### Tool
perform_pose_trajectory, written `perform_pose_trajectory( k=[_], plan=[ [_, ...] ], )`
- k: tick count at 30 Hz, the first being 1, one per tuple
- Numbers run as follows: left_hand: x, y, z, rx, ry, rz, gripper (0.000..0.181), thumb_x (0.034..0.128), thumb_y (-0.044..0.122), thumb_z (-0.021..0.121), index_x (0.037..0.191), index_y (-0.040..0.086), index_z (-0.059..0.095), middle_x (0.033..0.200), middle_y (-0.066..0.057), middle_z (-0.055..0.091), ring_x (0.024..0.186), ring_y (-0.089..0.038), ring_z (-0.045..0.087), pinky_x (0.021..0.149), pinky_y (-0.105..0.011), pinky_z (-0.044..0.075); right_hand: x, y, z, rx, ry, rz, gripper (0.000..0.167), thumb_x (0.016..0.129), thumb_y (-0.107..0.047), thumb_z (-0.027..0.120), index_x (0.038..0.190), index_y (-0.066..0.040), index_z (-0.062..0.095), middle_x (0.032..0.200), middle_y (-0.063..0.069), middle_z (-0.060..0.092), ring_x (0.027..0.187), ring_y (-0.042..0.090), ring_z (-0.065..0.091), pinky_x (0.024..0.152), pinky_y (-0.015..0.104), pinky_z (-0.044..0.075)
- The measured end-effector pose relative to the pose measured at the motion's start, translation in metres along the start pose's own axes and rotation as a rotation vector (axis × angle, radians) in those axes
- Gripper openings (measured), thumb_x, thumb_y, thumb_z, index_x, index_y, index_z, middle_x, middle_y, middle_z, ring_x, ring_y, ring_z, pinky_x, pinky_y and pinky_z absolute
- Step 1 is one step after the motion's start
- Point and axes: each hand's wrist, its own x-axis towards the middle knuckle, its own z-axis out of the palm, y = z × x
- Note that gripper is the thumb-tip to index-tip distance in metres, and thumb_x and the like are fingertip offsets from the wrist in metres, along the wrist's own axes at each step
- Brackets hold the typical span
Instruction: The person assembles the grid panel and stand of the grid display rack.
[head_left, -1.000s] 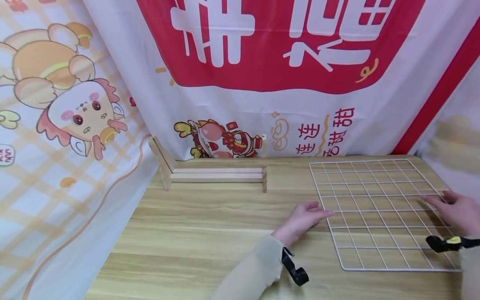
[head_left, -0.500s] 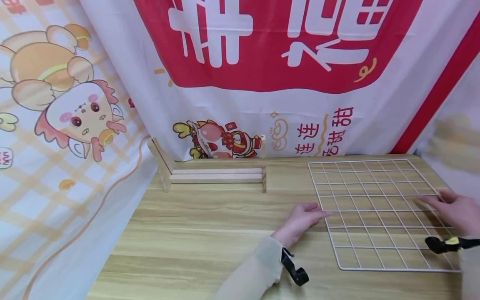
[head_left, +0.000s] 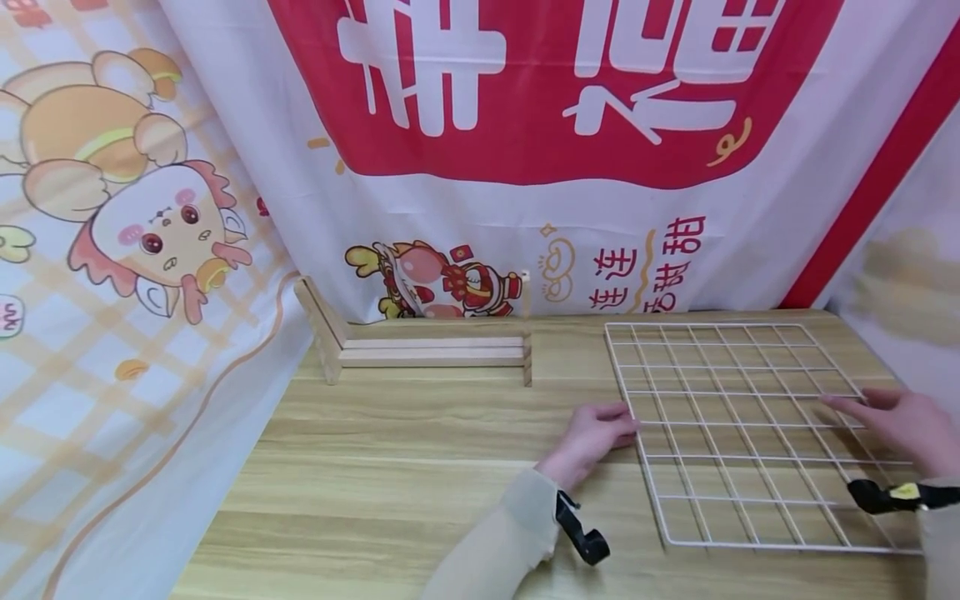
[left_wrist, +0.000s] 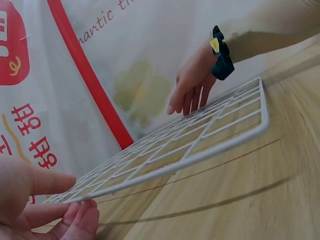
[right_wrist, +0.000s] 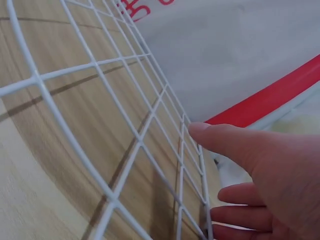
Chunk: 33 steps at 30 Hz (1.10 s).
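A white wire grid [head_left: 742, 423] lies over the right part of the wooden table, its left edge slightly raised with a shadow below in the left wrist view. My left hand [head_left: 590, 437] pinches that edge, thumb [left_wrist: 52, 181] above and fingertips [left_wrist: 82, 217] beneath. At the opposite edge is my right hand [head_left: 903, 425], thumb [right_wrist: 220, 137] extended over the border wires and the other fingers [right_wrist: 242, 212] fairly straight along the outer side. Whether those fingers bear on the wire, I cannot tell.
A pale wooden frame [head_left: 433, 362] with two uprights stands at the table's back left. Printed cloth [head_left: 480, 200] hangs behind the table, and another patterned cloth [head_left: 172, 383] covers the left side. Wood-grain tabletop [head_left: 360, 483] shows left of the grid.
The grid has shifted a little left, and its left edge has lifted. Both hands have moved slightly left; my left fingers have closed on the edge. The wooden frame has stayed put.
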Motion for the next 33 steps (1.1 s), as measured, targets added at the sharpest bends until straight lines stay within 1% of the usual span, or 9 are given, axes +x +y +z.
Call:
perform_pose_trajectory(
  k=[3,7,12,14,19,23,26,30,33],
  plan=[
    [0.002,0.0,-0.002,0.007,0.046,0.019,0.042,0.084,-0.015,0.072,0.124,-0.009,0.064,0.095,-0.009,0.068,0.082,-0.022,0.071,0.078,-0.032,0.062,-0.002,-0.001,0.0,0.01,-0.001,-0.023,0.091,0.096,-0.056,0.064,0.13,0.026,0.044,0.131,0.049,0.04,0.114,0.065,0.042,0.088,0.07,0.04],
    [0.003,0.0,-0.005,0.045,0.084,0.064,0.043,0.0799,-0.018,0.074,0.121,-0.008,0.066,0.09,-0.008,0.067,0.076,-0.015,0.066,0.073,-0.03,0.062,-0.005,-0.003,0.0,0.033,0.006,-0.055,0.088,0.095,-0.053,0.066,0.13,0.025,0.046,0.132,0.047,0.039,0.117,0.067,0.04,0.088,0.071,0.04],
    [0.001,0.003,-0.01,0.067,0.072,0.095,0.043,0.079,-0.018,0.075,0.12,-0.008,0.067,0.089,-0.007,0.067,0.076,-0.014,0.065,0.071,-0.029,0.062,-0.006,-0.008,0.002,0.033,-0.011,-0.045,0.09,0.095,-0.054,0.067,0.131,0.025,0.045,0.132,0.047,0.04,0.117,0.066,0.041,0.087,0.071,0.04],
    [0.0,0.006,-0.012,0.078,0.061,0.097,0.044,0.0796,-0.017,0.075,0.122,-0.008,0.066,0.09,-0.006,0.067,0.076,-0.014,0.066,0.071,-0.03,0.062,-0.006,-0.009,0.002,0.028,-0.024,-0.035,0.091,0.095,-0.056,0.065,0.131,0.025,0.044,0.132,0.048,0.039,0.116,0.066,0.04,0.088,0.071,0.04],
    [-0.002,0.011,-0.016,0.092,0.058,0.104,0.046,0.0794,-0.015,0.076,0.123,-0.005,0.067,0.094,-0.005,0.067,0.075,-0.016,0.068,0.072,-0.03,0.062,-0.006,-0.011,0.003,0.034,-0.025,-0.03,0.088,0.097,-0.055,0.063,0.131,0.024,0.044,0.133,0.047,0.04,0.117,0.066,0.04,0.087,0.071,0.041],
    [-0.004,0.014,-0.02,0.081,0.047,0.116,0.046,0.0799,-0.016,0.075,0.124,-0.005,0.066,0.097,-0.007,0.068,0.072,-0.016,0.068,0.072,-0.03,0.062,-0.006,-0.011,0.003,0.041,0.004,-0.033,0.077,0.099,-0.046,0.065,0.129,0.023,0.048,0.13,0.045,0.045,0.114,0.064,0.044,0.084,0.068,0.044],
    [-0.005,0.016,-0.023,0.081,0.045,0.118,0.046,0.0804,-0.016,0.074,0.124,-0.005,0.067,0.097,-0.006,0.068,0.072,-0.017,0.068,0.073,-0.031,0.062,-0.006,-0.01,0.002,0.028,0.049,-0.04,0.066,0.099,-0.037,0.067,0.126,0.021,0.052,0.126,0.042,0.051,0.109,0.062,0.05,0.077,0.06,0.047],
    [-0.007,0.018,-0.027,0.115,0.049,0.127,0.046,0.0804,-0.014,0.076,0.124,-0.004,0.067,0.097,-0.004,0.068,0.072,-0.017,0.069,0.073,-0.033,0.063,-0.008,-0.005,0.001,0.029,0.095,-0.099,0.046,0.099,-0.023,0.066,0.122,0.017,0.059,0.119,0.04,0.057,0.103,0.061,0.054,0.071,0.048,0.043],
    [-0.007,0.019,-0.03,0.114,0.035,0.143,0.047,0.0806,-0.015,0.075,0.125,-0.005,0.067,0.1,-0.008,0.069,0.073,-0.016,0.069,0.074,-0.034,0.063,-0.009,0.0,0.002,0.037,0.129,-0.133,0.037,0.097,-0.017,0.067,0.117,0.014,0.065,0.115,0.038,0.061,0.101,0.061,0.054,0.07,0.042,0.039]
  ],
)
